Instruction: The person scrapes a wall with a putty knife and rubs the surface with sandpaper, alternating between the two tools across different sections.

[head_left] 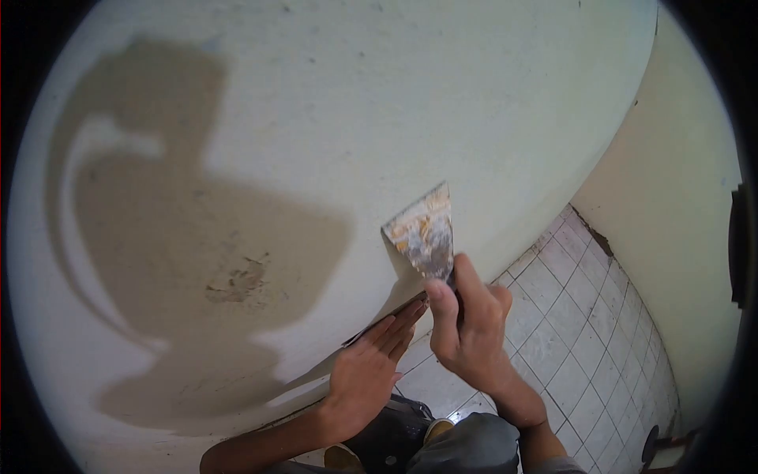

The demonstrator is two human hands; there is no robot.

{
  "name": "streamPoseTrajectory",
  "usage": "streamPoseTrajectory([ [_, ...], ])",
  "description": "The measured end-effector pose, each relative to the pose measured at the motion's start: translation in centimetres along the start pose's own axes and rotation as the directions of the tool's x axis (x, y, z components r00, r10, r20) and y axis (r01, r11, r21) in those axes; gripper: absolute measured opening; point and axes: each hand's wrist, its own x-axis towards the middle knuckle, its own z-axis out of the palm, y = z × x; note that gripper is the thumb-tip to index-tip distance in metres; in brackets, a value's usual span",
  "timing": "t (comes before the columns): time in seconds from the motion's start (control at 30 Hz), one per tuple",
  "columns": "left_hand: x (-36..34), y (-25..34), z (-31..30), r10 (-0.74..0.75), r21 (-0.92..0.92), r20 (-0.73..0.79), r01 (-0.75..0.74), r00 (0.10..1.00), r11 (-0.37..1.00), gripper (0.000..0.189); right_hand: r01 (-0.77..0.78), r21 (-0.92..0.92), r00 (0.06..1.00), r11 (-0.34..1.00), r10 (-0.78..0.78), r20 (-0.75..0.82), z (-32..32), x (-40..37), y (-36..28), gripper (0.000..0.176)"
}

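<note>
My right hand (470,328) is closed round the handle of a putty knife (426,233), whose wide, stained blade points up and lies at the pale wall (505,103). Lower and to the left, my left hand (371,367) has its fingers stretched along a thin, dark-edged flat piece (359,339) near the wall; whether the fingers grip it or only press on it is hard to make out. A rough, chipped patch (239,280) shows on the wall at the left, within a large shadow.
White floor tiles (545,340) run along the foot of the wall. Another wall (671,182) stands at the right, with a dark crack at its base. Below my hands are my knees and feet and a dark object (391,442). A dark-legged item (667,450) is at the lower right.
</note>
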Motion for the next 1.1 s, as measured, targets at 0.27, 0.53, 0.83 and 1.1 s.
streamPoseTrajectory([
  [0.27, -0.6, 0.4, 2.2, -0.007, -0.094, 0.099, 0.017, 0.995, 0.995, 0.075, -0.011, -0.067, 1.0, 0.998, 0.012, 0.016, 0.4, -1.6, 2.4, 0.02],
  [0.53, -0.1, 0.5, 0.0, -0.002, -0.035, 0.072, 0.004, 0.997, 0.999, 0.073, 0.008, 0.023, 0.998, 1.0, -0.007, -0.06, -0.4, 1.6, -0.2, 0.02],
  [0.83, -0.6, 0.8, 1.2, -0.037, 0.099, 0.022, 0.035, 0.999, 0.994, 0.077, -0.003, -0.128, 0.999, 0.992, 0.008, 0.039, -0.3, -1.7, 2.4, 0.019],
  [1.1, -0.8, 1.4, -0.3, -0.158, 0.209, -0.126, 0.182, 0.979, 0.961, 0.08, 0.026, -0.071, 0.978, 0.997, -0.04, -0.203, -1.1, -3.0, 3.1, 0.025],
])
